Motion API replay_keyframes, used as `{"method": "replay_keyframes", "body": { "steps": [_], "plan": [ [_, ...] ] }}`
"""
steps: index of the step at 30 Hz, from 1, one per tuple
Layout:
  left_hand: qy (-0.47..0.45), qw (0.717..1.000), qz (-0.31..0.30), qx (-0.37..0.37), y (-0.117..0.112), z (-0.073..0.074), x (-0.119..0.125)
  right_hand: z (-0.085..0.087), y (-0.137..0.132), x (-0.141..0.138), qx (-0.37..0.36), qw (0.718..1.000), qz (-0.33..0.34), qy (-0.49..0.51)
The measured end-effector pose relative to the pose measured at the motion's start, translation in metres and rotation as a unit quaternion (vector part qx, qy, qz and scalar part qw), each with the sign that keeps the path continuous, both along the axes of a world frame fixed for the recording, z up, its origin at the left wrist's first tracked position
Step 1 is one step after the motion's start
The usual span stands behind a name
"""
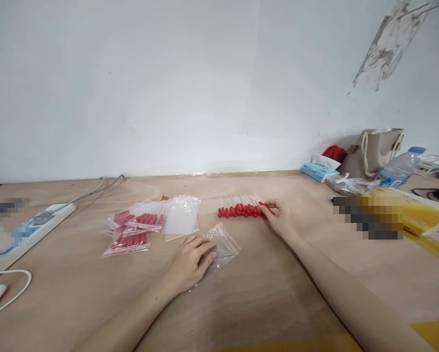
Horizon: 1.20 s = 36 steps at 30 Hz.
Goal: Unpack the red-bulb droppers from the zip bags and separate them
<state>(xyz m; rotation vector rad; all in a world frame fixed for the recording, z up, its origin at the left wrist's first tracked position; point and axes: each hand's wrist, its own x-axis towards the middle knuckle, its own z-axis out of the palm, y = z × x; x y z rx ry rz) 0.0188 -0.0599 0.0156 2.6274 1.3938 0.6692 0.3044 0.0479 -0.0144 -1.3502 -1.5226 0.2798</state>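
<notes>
My left hand point(192, 261) holds a clear zip bag point(225, 247) that lies flat on the table, fingers curled over its left part. No contents show in that bag. To the right and farther back, a row of thin white sticks with red bulb-like ends point(243, 210) lies side by side, the red ends toward me. At the right end of this row, my right hand point(278, 217) has its thumb and fingers closed on red ends; how many it grips is hidden.
Filled zip bags with red pieces point(135, 230) lie left, beside a stack of clear bags point(183, 215). A power strip point(54, 215) stands far left. At right are a tissue pack point(319, 171), a cloth bag point(377, 151), a plastic bottle point(403, 166) and a yellow package point(410, 210).
</notes>
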Motion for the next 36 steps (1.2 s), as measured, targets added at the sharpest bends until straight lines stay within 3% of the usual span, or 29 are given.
{"method": "replay_keyframes", "body": {
  "steps": [7,9,11,14,17,20,23,25,27,30,32,36],
  "plan": [
    [-0.066,0.995,0.077,0.020,0.011,-0.004,-0.010,0.011,-0.011,-0.011,0.099,0.978,-0.043,-0.179],
    [-0.072,0.993,0.094,0.006,0.013,-0.005,-0.012,0.016,-0.024,-0.022,0.150,0.969,-0.020,-0.196],
    [-0.076,0.991,0.108,-0.010,0.013,-0.005,-0.012,0.020,-0.040,-0.038,0.186,0.955,0.078,-0.217],
    [-0.084,0.990,0.115,-0.026,0.013,-0.004,-0.012,0.022,-0.063,-0.062,0.167,0.905,0.277,-0.276],
    [-0.102,0.984,0.132,-0.065,0.014,-0.004,-0.013,0.019,-0.073,-0.075,0.127,0.874,0.339,-0.323],
    [-0.122,0.973,0.144,-0.133,0.015,-0.003,-0.018,0.014,-0.070,-0.073,0.100,0.880,0.320,-0.337],
    [-0.122,0.968,0.112,-0.187,0.013,-0.001,-0.021,0.012,-0.065,-0.066,0.089,0.893,0.298,-0.325],
    [-0.116,0.973,0.089,-0.178,0.011,0.002,-0.022,0.010,-0.063,-0.062,0.093,0.900,0.287,-0.316],
    [-0.118,0.981,0.095,-0.123,0.014,0.006,-0.026,0.009,-0.063,-0.060,0.101,0.907,0.270,-0.308],
    [-0.141,0.973,0.184,-0.018,0.031,0.016,-0.039,0.008,-0.062,-0.059,0.105,0.916,0.247,-0.299],
    [-0.149,0.956,0.251,0.010,0.050,0.021,-0.052,0.007,-0.062,-0.059,0.101,0.917,0.245,-0.297],
    [-0.039,0.926,0.374,0.031,0.081,0.023,-0.071,0.007,-0.062,-0.059,0.102,0.918,0.248,-0.293]
  ]
}}
